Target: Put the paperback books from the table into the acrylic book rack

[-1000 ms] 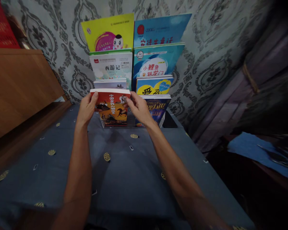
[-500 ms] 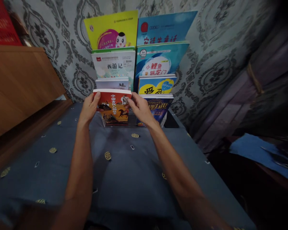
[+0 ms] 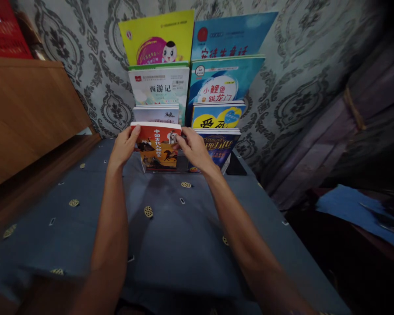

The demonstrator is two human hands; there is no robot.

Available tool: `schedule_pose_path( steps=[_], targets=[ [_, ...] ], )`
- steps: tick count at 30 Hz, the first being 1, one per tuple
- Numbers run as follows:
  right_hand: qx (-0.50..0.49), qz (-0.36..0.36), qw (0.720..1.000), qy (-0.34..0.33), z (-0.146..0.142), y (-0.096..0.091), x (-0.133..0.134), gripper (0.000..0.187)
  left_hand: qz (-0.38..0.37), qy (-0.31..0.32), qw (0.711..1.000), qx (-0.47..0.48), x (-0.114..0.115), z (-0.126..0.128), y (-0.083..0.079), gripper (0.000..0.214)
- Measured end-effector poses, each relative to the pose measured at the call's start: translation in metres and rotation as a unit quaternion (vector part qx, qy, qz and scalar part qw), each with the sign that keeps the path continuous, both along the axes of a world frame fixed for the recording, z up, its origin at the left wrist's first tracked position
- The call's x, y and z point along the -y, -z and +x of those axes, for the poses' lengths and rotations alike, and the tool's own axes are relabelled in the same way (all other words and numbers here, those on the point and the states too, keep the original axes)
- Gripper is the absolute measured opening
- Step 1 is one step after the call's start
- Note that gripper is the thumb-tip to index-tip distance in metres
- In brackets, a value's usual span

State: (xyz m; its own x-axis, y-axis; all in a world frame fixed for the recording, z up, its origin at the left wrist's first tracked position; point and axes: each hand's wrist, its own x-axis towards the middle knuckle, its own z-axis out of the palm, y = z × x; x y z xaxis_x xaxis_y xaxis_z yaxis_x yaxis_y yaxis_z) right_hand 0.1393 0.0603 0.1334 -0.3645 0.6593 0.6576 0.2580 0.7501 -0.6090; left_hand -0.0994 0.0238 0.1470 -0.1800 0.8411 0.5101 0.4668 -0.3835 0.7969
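Note:
A red and orange book [image 3: 158, 148] stands upright at the front left of a clear book rack [image 3: 170, 172]. My left hand [image 3: 124, 146] grips its left edge, thumb on the cover near the top corner. On its right edge my right hand [image 3: 194, 148] is closed, with fingertips over the front. Just behind it rise a pale book [image 3: 156, 114], a white book [image 3: 159, 87] and a yellow-green book [image 3: 156, 33]. Beside my right hand stands a dark blue book [image 3: 220, 146], with a yellow and blue book [image 3: 218, 114] and teal books [image 3: 228, 78] behind it.
The rack stands on a blue-grey tablecloth [image 3: 170, 245] with pineapple prints, against a patterned wall [image 3: 295, 87]. A flat black object [image 3: 236, 166] lies right of the rack. A wooden cabinet [image 3: 29, 118] borders the left; a blue cloth [image 3: 357, 214] lies at far right.
The whole view has shifted slightly, so the books appear a little further right. Both hands keep their hold on the red and orange book, which sits marginally lower against the pale one behind.

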Motion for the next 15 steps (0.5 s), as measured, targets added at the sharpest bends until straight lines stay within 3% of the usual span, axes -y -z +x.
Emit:
schedule_pose_path(
  steps=[15],
  targets=[
    [0.032,0.056,0.998,0.023,-0.0049,-0.0037,0.0058,0.033,-0.011,0.012,0.999,0.043,0.0017,-0.0034,0.0001,0.054]
  ],
)
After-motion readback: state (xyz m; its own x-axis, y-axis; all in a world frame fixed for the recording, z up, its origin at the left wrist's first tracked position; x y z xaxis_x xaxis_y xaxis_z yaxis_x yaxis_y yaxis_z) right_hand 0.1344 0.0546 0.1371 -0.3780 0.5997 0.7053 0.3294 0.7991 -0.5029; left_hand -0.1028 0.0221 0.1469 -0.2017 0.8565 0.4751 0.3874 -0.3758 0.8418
